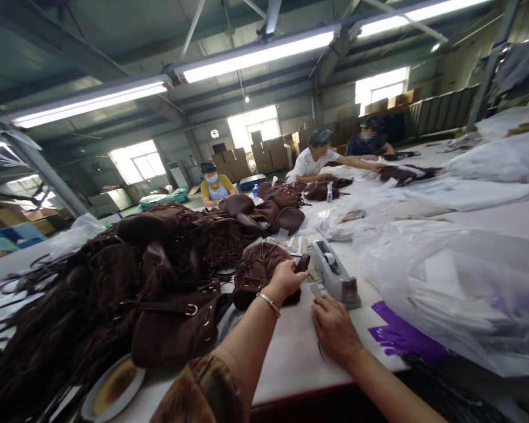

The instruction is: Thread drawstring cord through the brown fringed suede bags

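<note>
My left hand (286, 280), with a bracelet on the wrist, is closed on a dark brown strap (302, 263) beside a fringed brown bag (261, 264). My right hand (335, 329) is low over the white table, its fingers bent together near a small pale tag (315, 289); what they hold is too small to make out. A grey tape dispenser (334, 271) stands just beyond my right hand. Pale tags (296, 245) lie behind the fringed bag.
Brown bags (145, 264) are heaped at the left, near a round dish (114, 389). Clear plastic bags (445, 282) and purple plastic (401, 333) cover the right side. Three people sit across the table (291, 364), one handling a brown bag (405, 173).
</note>
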Tool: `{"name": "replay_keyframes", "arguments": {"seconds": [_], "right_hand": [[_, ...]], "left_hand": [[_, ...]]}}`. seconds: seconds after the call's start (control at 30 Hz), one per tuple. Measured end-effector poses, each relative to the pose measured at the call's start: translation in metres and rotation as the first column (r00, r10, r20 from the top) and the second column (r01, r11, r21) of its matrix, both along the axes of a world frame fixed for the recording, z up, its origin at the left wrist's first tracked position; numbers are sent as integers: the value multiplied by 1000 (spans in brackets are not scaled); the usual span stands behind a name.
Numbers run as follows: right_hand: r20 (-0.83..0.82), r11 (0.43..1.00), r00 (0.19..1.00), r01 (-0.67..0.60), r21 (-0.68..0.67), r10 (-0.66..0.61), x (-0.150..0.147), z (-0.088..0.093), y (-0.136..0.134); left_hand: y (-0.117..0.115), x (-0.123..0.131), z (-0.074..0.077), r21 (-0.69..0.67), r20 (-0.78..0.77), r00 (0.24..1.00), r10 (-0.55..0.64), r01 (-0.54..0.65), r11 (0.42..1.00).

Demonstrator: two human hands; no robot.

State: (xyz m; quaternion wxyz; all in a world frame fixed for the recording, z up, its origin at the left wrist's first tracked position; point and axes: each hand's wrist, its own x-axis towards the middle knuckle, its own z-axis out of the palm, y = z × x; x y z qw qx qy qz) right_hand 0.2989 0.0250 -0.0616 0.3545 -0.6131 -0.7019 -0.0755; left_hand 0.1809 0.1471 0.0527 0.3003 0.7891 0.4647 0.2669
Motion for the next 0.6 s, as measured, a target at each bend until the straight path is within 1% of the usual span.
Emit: {"name": "replay_keyframes", "arguments": {"seconds": [0.07,0.13,0.17,0.23,0.27,0.33,0.4,0.47,0.53,0.6], "right_hand": [[-40,999,999,-16,33,18,3,-2,0],[-81,997,995,-46,59,51,7,-2,-1],[-99,996,992,-69,64,75,8,-2,-1],[-129,988,981,-142,53,148,9,3,-2],[-145,980,969,-195,41,199,9,7,-3],[-198,953,934,-302,8,297,7,17,-6],[-283,920,885,-391,-23,369,1,29,-15],[-369,884,828,-467,-38,422,-5,36,-29],[-388,845,784,-534,-22,485,-13,36,-47],[-322,826,785,-563,-17,529,-20,29,-65]], "left_hand": [[-1,-7,-5,-18,28,999,-24,25,1000],[-14,-24,-15,6,108,992,-64,63,998],[-22,-35,-22,40,162,982,-99,94,995],[-41,-55,-36,108,262,948,-178,155,982],[-50,-63,-43,130,299,934,-196,163,978],[-64,-76,-54,148,340,922,-184,141,979],[-73,-82,-61,158,342,928,-145,95,983],[-78,-84,-64,176,323,937,-133,78,981],[-81,-84,-65,186,289,946,-150,98,978],[-85,-83,-66,169,275,950,-151,107,980]]}}
